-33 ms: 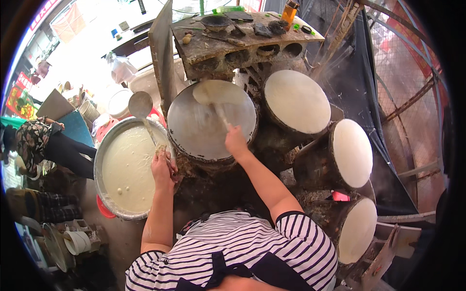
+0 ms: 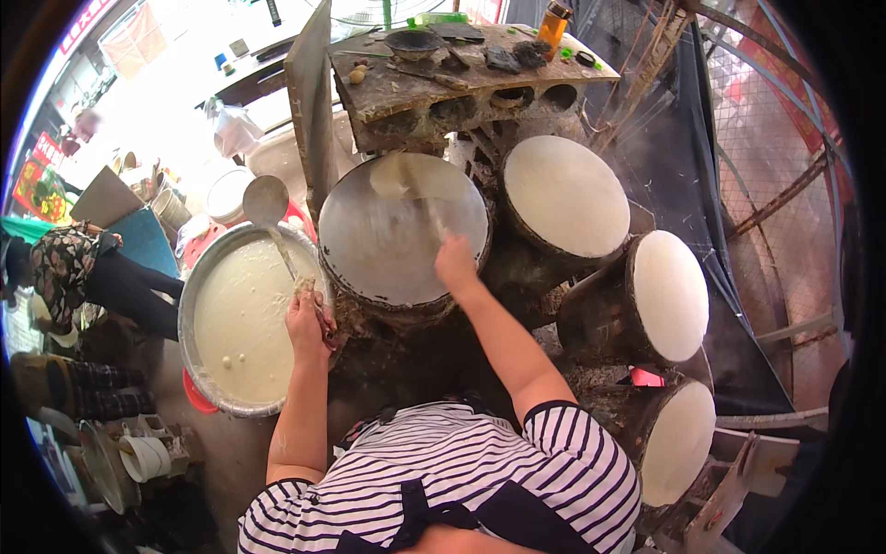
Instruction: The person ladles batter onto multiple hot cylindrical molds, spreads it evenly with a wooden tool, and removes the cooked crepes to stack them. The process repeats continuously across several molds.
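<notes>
Cluttered table (image 2: 374, 100) at far side; spreader (image 2: 406, 177) far-left of right hand (image 2: 455, 262)

Right hand wrapped round it, nearer than left hand (image 2: 309, 319); long axis slants far-left over griddle (image 2: 369, 254). Left hand grips ladle (image 2: 266, 200).

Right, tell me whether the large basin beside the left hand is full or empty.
Not empty: pale liquid covers the basin from side to side. Whether it is filled to capacity, I cannot tell.
</notes>
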